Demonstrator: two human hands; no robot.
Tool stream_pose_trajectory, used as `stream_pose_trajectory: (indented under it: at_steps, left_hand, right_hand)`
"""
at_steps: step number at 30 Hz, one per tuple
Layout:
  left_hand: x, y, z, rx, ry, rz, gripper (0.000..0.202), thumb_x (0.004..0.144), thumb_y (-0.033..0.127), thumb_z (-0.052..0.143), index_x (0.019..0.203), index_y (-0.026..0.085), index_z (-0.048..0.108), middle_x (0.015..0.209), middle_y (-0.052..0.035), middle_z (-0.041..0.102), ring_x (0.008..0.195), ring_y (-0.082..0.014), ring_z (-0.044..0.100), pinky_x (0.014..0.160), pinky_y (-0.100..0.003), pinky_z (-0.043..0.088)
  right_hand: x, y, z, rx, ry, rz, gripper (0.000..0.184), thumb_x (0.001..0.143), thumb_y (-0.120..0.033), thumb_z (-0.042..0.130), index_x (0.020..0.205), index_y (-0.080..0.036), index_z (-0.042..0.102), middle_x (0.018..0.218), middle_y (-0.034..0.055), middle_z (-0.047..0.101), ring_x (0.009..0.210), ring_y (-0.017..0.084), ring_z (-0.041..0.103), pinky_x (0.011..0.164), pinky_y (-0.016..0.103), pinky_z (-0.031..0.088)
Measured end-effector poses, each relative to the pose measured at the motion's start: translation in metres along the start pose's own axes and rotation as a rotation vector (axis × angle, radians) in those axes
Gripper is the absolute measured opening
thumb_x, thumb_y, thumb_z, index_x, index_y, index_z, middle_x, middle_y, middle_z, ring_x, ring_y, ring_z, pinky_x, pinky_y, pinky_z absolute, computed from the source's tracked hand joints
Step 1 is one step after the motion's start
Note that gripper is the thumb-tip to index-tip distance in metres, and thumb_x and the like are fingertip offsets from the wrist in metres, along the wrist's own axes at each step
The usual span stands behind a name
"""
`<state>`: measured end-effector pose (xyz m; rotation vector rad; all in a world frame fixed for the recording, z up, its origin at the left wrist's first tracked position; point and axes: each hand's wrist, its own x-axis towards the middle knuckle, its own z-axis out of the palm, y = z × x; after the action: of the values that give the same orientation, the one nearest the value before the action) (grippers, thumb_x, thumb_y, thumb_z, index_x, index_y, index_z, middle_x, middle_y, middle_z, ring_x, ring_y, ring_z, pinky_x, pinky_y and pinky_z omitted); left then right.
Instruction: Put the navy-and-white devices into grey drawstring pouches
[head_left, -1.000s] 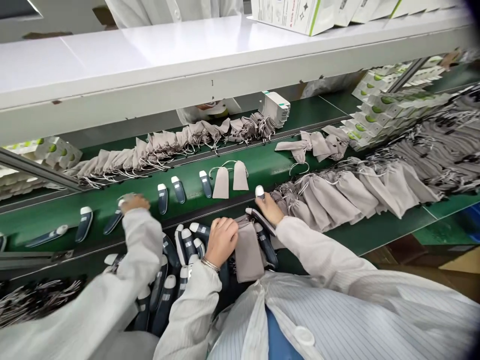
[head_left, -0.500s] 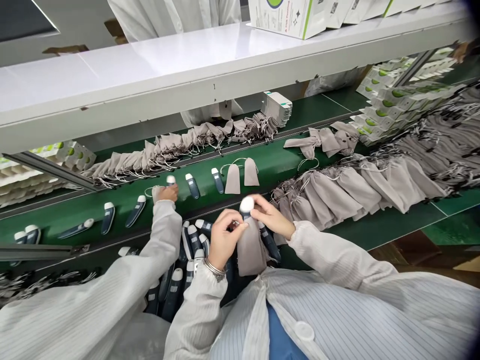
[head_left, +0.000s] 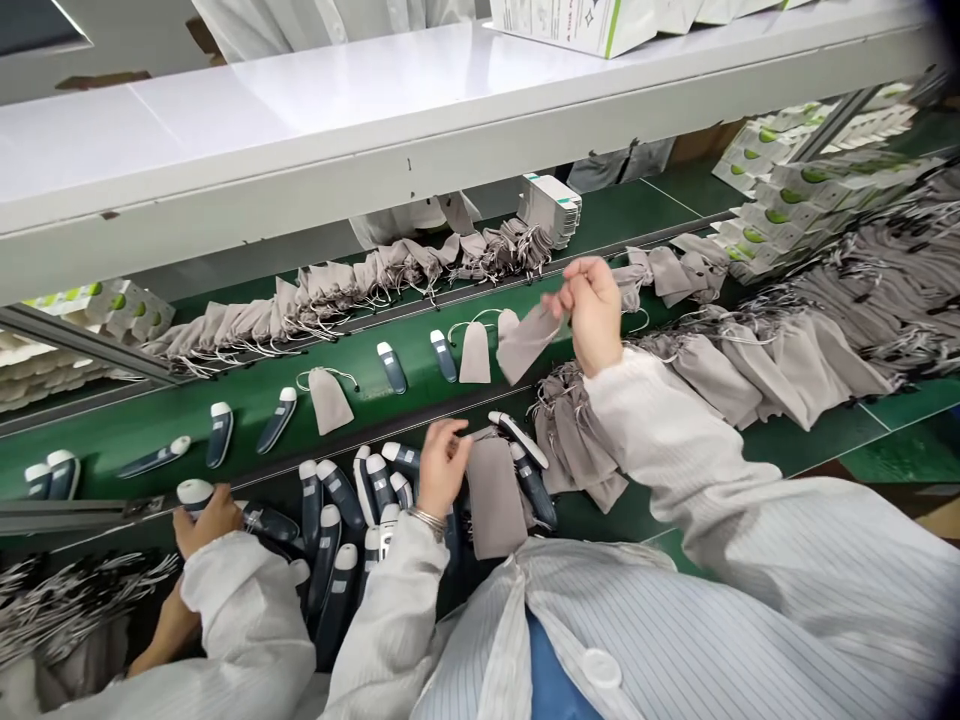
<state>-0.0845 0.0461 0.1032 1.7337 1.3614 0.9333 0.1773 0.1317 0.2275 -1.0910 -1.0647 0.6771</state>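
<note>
My right hand [head_left: 594,315] is raised over the green conveyor belt, its fingers pinched on the top end of a grey drawstring pouch [head_left: 527,345]. That pouch slants down to the left, partly covering another pouch; its contents are hidden. My left hand [head_left: 442,465], bracelets at the wrist, has loosely curved fingers apart, with nothing visible in them. Just right of it lies a second grey pouch [head_left: 495,500], close to my body. A dark blue device with a white cap [head_left: 519,438] lies against that pouch's upper right. More such devices [head_left: 328,545] are heaped left of my left hand.
Devices and a flat pouch [head_left: 330,400] are spaced along the belt [head_left: 360,400]. Pouches are piled right [head_left: 697,380] and behind the belt [head_left: 360,280]. A white shelf [head_left: 300,170] crosses above. At left, a co-worker's hand [head_left: 210,520] grips a device.
My right hand has moved up and away from my left, now with a pouch over the belt. The white-capped device between my hands is gone from there. The co-worker's hand moved down-left, leaving a pouch.
</note>
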Motion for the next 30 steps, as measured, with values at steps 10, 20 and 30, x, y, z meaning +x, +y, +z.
stream_pose_trajectory:
  at_steps: [10, 20, 30]
  left_hand:
    - [0.006, -0.036, 0.015, 0.358, -0.285, -0.065, 0.012, 0.076, 0.015, 0.068, 0.084, 0.023, 0.066, 0.084, -0.0003, 0.062, 0.088, -0.0197, 0.058, 0.083, -0.033, 0.041]
    - [0.026, -0.022, 0.006, 0.485, -0.464, 0.124, 0.013, 0.07, 0.013, 0.068, 0.067, 0.02, 0.057, 0.081, -0.0005, 0.06, 0.088, -0.0206, 0.054, 0.084, -0.036, 0.034]
    - [0.002, 0.017, -0.017, 0.355, -0.423, 0.285, 0.013, 0.083, 0.015, 0.062, 0.075, 0.02, 0.053, 0.081, 0.0017, 0.058, 0.081, -0.0153, 0.053, 0.079, -0.032, 0.033]
  right_hand:
    - [-0.093, 0.119, 0.028, -1.328, -0.915, 0.333, 0.048, 0.092, -0.04, 0.057, 0.132, -0.014, 0.049, 0.12, 0.0197, 0.063, 0.106, 0.035, 0.065, 0.086, 0.044, 0.05]
    - [-0.099, 0.133, 0.029, -1.178, -0.871, 0.402, 0.051, 0.081, -0.01, 0.058, 0.13, -0.011, 0.044, 0.12, 0.0254, 0.06, 0.101, 0.035, 0.068, 0.085, 0.044, 0.05]
    - [-0.102, 0.063, 0.017, 0.161, -0.366, 0.257, 0.04, 0.092, -0.036, 0.053, 0.123, -0.031, 0.027, 0.109, 0.0018, 0.055, 0.079, 0.016, 0.069, 0.081, 0.039, 0.058]
